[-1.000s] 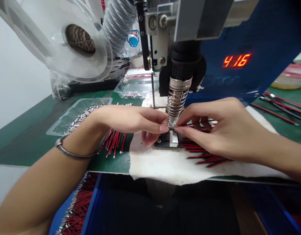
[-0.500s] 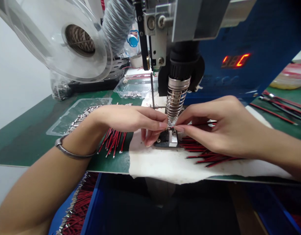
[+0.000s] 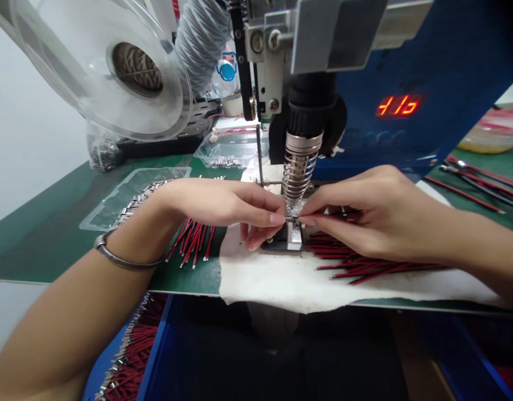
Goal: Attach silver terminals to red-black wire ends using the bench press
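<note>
My left hand (image 3: 235, 209) and my right hand (image 3: 365, 214) meet fingertip to fingertip under the coiled metal nozzle (image 3: 298, 172) of a blue machine (image 3: 427, 61). Both pinch a thin red wire (image 3: 292, 219) with a metal end, held just above a small white fixture block (image 3: 294, 238). What exactly the left fingers grip is too small to make out. A pile of red wires (image 3: 360, 267) lies under my right hand on a white cloth (image 3: 281, 281). Another bunch of red wires (image 3: 193, 239) lies beneath my left wrist.
A clear spool (image 3: 114, 67) and grey hose (image 3: 201, 39) stand at the back left. Plastic trays with metal parts (image 3: 126, 195) sit on the green mat (image 3: 39, 234). The red display (image 3: 400, 106) glows on the machine. A blue bin of finished wires (image 3: 126, 356) sits below the table edge.
Both hands stay pinched at the nozzle, shifted very slightly. The machine's red display digits have changed. The nozzle sits marginally higher relative to the fixture.
</note>
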A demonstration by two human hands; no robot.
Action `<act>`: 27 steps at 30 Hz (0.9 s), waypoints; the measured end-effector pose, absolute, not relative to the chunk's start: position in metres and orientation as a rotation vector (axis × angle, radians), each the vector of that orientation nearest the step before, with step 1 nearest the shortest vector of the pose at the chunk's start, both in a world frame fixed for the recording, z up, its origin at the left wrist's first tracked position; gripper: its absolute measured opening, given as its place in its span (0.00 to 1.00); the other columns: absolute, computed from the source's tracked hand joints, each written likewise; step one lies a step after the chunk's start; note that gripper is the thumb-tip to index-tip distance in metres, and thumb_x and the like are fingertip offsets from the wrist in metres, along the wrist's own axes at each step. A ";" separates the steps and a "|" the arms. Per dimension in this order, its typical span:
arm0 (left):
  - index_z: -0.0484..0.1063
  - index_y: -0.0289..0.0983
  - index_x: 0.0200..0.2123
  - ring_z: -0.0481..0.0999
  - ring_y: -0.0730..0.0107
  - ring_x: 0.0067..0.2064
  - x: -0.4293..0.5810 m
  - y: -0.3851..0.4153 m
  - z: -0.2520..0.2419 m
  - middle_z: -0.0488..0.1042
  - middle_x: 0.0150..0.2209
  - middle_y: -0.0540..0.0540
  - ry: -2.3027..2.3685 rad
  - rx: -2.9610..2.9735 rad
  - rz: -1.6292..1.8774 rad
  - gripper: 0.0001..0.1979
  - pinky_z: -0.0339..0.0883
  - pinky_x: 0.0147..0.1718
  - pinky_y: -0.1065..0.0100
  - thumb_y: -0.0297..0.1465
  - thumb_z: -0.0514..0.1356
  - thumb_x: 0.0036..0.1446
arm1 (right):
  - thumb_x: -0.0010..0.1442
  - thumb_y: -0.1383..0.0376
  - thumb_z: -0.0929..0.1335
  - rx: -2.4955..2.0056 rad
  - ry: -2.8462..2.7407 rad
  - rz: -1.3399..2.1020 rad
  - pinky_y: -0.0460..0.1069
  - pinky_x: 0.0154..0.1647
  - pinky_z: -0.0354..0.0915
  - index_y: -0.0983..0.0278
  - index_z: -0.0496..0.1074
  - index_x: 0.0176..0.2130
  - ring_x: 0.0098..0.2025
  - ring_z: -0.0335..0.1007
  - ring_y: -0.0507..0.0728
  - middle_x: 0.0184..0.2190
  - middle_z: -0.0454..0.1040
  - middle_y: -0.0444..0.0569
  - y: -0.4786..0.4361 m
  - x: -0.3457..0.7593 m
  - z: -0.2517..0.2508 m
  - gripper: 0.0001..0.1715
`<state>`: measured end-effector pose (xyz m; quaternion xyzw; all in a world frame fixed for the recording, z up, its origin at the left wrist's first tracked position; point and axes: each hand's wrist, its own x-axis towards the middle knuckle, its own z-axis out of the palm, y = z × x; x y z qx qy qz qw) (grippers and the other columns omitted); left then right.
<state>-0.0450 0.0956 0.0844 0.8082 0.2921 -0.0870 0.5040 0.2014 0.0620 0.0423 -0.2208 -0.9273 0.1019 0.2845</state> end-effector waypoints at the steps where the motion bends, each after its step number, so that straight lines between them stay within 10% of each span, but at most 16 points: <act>1: 0.72 0.36 0.30 0.75 0.68 0.36 -0.045 0.096 0.084 0.77 0.31 0.47 0.707 1.952 -0.209 0.15 0.68 0.42 0.70 0.33 0.55 0.70 | 0.66 0.68 0.69 -0.589 -2.482 0.271 0.46 0.26 0.62 0.66 0.80 0.38 0.23 0.69 0.49 0.27 0.80 0.45 0.062 0.201 0.042 0.08; 27: 0.70 0.36 0.30 0.75 0.68 0.35 -0.042 0.093 0.083 0.77 0.31 0.47 0.757 1.975 -0.214 0.18 0.69 0.41 0.69 0.35 0.52 0.72 | 0.64 0.69 0.70 -0.682 -2.407 0.311 0.46 0.25 0.64 0.62 0.79 0.36 0.22 0.71 0.50 0.27 0.82 0.44 0.057 0.196 0.041 0.07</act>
